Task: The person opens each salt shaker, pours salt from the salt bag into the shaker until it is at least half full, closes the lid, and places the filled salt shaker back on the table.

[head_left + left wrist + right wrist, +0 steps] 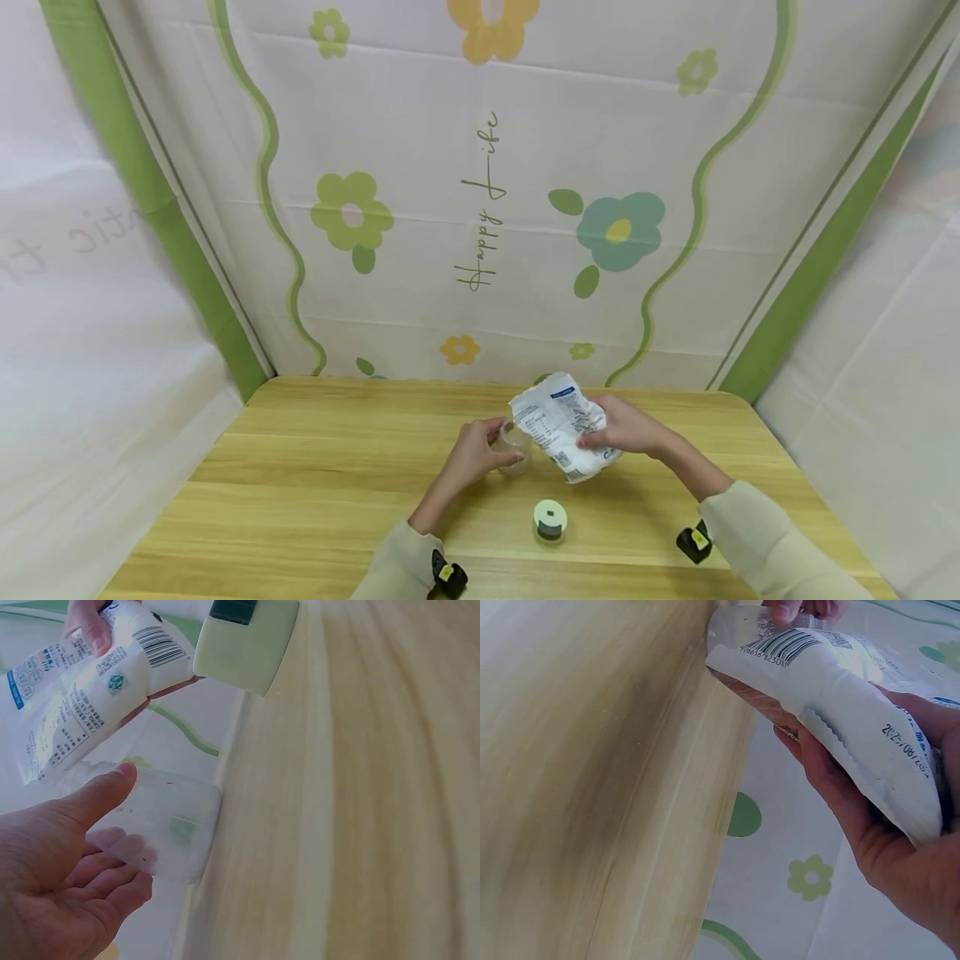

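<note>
My left hand (474, 454) grips a clear jar (176, 825) standing on the table, thumb on one side and fingers on the other. In my right hand (618, 427) is a white printed plastic bag (558, 425), gripped by its body and tilted so that one end lies at the jar's mouth. The right wrist view shows the bag (847, 712) with a barcode and a stamped date, its lower end overlapping the jar (735, 628). What the bag holds is hidden. Nearer to me sits a pale green lid-like piece (551, 510) with a dark green part, also seen in the left wrist view (244, 649).
The light wooden table (300, 483) ends at a back edge just beyond the jar. A white curtain (420, 125) with flowers and lettering hangs behind it, with more fabric at both sides. Each sleeve has a black wrist device (448, 575) near it.
</note>
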`<state>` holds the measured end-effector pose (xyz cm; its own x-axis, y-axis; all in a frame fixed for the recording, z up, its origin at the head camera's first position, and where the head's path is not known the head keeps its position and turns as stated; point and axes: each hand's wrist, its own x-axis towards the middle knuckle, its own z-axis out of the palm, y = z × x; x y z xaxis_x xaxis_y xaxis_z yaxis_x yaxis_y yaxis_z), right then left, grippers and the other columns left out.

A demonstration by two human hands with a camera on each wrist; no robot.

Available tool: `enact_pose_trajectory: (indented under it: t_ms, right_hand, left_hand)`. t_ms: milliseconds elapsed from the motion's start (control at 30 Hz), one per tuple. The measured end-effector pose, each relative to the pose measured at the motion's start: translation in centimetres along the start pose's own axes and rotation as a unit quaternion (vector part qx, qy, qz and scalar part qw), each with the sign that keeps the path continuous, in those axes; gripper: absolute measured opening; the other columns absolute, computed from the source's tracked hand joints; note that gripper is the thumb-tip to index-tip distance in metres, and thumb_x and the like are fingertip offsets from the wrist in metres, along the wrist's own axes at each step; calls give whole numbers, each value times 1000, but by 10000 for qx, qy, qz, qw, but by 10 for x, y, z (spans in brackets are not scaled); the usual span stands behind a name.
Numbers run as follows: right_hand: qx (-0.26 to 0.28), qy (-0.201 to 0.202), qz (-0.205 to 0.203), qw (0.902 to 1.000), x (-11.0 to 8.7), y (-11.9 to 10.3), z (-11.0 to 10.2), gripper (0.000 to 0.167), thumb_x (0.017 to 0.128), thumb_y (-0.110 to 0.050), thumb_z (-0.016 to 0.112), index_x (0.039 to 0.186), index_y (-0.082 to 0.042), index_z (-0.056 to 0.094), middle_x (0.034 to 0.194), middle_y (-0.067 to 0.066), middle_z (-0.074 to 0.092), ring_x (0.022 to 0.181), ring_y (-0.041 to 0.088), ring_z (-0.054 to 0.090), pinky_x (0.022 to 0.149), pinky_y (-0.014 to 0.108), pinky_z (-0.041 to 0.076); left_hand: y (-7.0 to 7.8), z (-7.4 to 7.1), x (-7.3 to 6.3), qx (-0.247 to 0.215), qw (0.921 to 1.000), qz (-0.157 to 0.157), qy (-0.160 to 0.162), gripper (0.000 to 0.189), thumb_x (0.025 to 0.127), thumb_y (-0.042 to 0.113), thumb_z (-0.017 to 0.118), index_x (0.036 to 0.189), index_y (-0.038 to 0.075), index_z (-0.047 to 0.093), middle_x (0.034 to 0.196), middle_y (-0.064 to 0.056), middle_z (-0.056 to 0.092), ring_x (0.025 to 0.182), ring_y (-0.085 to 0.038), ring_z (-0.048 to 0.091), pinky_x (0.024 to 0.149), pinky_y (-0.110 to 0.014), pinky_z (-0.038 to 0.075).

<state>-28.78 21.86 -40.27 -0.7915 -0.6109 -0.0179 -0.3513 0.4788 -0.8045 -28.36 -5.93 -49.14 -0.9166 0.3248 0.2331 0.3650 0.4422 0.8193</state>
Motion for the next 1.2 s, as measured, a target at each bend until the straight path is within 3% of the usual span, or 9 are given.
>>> enact_pose_trajectory:
  t_ms: [700,1200]
  right_hand:
    - [-248,-200,112,9994,5,-14,-6,70,78,-9,75,138,14,47,91,9,73,74,18,68,67,29,58]
    - [-135,-472,78,9988,9,-17,-12,62,79,-5,73,133,14,50,92,12,73,74,21,72,68,33,61]
  left_hand:
    - [1,0,0,-78,10000,31,19,55,81,15,84,128,-3,64,129,-19,66,118,-35,65,97,-45,55]
    - [5,-2,-1,-144,9999,-39,-29,55,82,14,83,129,-5,63,128,-20,67,118,-35,66,97,-44,55]
